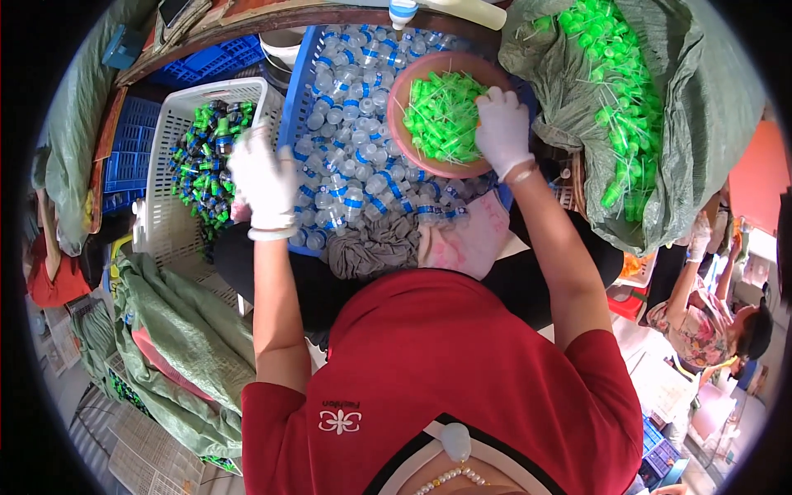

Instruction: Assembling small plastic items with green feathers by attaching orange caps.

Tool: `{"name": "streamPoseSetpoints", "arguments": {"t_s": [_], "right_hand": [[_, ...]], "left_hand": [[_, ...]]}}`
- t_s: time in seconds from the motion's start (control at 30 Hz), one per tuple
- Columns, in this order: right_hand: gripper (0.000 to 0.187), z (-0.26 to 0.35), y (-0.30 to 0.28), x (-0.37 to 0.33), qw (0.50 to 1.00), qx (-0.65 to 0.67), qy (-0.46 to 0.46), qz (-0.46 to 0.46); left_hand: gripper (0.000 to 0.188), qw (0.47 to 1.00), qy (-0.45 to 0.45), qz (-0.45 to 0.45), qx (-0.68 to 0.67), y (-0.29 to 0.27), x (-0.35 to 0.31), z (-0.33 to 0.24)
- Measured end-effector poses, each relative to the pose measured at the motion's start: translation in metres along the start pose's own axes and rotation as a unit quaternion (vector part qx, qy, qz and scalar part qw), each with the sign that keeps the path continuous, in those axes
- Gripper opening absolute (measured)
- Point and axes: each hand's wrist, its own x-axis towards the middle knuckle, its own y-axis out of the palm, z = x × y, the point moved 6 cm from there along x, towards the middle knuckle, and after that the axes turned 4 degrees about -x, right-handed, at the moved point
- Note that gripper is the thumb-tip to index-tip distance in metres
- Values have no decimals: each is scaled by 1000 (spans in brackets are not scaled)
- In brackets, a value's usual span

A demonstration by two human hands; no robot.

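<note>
My left hand [262,177], in a white glove, is over the right side of a white crate [158,136]. Motion blurs its fingers, and its thumb stands a little apart. Close to its fingertips is a small dark bottle with a green cap [223,130]; whether it is held cannot be made out. My right hand [502,128], also gloved, is at the right edge of a pink basin [398,132]. Its fingers curl down at bright green caps with thin pale stems [445,115], with a bit of orange by the fingertips. What they pinch is hidden.
Small clear bottles with blue bands [351,177] fill a blue crate [290,107] under the basin. A grey-green sack [693,107] of green caps stands at right. Grey cloth [375,247] lies before me. Another person [701,322] is at far right.
</note>
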Motion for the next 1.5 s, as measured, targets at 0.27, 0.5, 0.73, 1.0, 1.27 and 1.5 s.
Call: {"name": "streamPoseSetpoints", "arguments": {"t_s": [0.27, 0.5, 0.73, 1.0, 1.27, 1.5], "right_hand": [[15, -4, 24, 8, 989, -126, -73, 37], [14, -17, 43, -1, 988, -128, -66, 57], [18, -21, 34, 5, 990, -73, -101, 70], [19, 1, -27, 6, 993, 107, -48, 8], [31, 21, -112, 12, 883, 449, 14, -133], [31, 22, -157, 38, 893, 378, 19, -243]], "left_hand": [[36, 951, -73, 246, -174, 120, -22, -9], [29, 937, -55, 314, -141, 141, -19, 0], [29, 966, -11, 188, -179, 104, 5, 8], [45, 580, -218, 121, -775, 81, 42, -56], [50, 615, -165, 92, -766, 94, 78, -81], [47, 599, -166, 56, -781, 102, 89, -90]]}}
